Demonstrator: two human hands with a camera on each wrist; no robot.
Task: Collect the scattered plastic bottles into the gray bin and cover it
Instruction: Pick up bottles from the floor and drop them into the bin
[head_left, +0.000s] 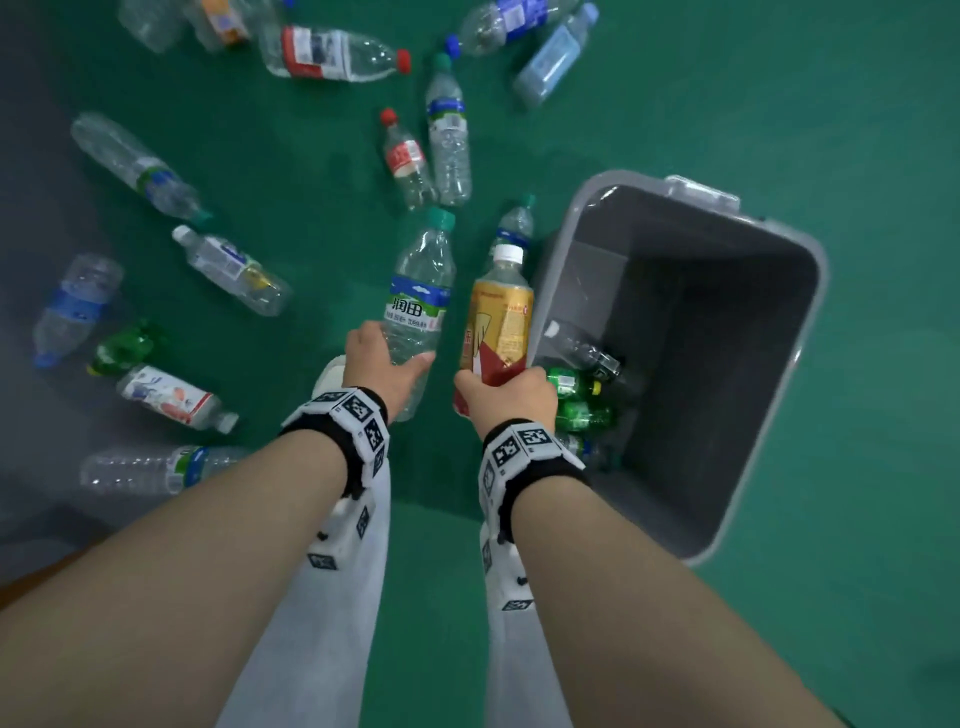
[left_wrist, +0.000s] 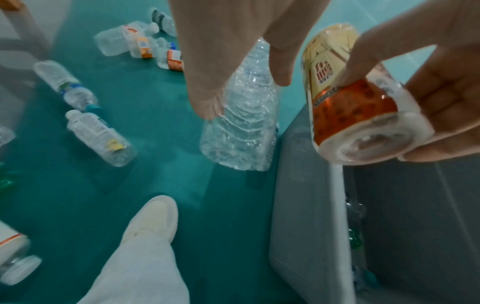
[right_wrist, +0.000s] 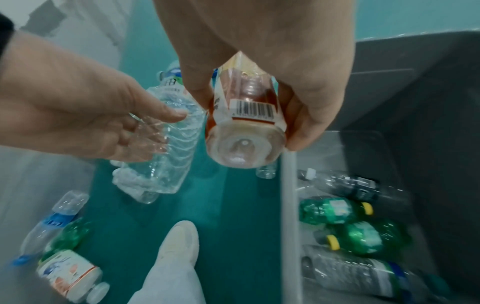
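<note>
My left hand (head_left: 395, 356) grips the lower body of a clear water bottle (head_left: 422, 280) with a green cap and a blue-green label, held off the floor. My right hand (head_left: 505, 391) grips the base of a gold-and-red labelled bottle (head_left: 501, 312) with a white cap, right beside the near-left rim of the gray bin (head_left: 813, 312). In the right wrist view this labelled bottle (right_wrist: 246, 131) hangs just left of the bin rim (right_wrist: 289, 205). Several bottles lie in the bin, among them two green ones (right_wrist: 335, 209). The left wrist view shows the clear bottle (left_wrist: 244, 123) under my fingers.
Several empty bottles lie scattered on the green floor to the left and far side, such as a red-capped one (head_left: 332, 54) and a white-labelled one (head_left: 166, 397). My white-trousered legs and a shoe (left_wrist: 153, 216) stand between the bottles and the bin.
</note>
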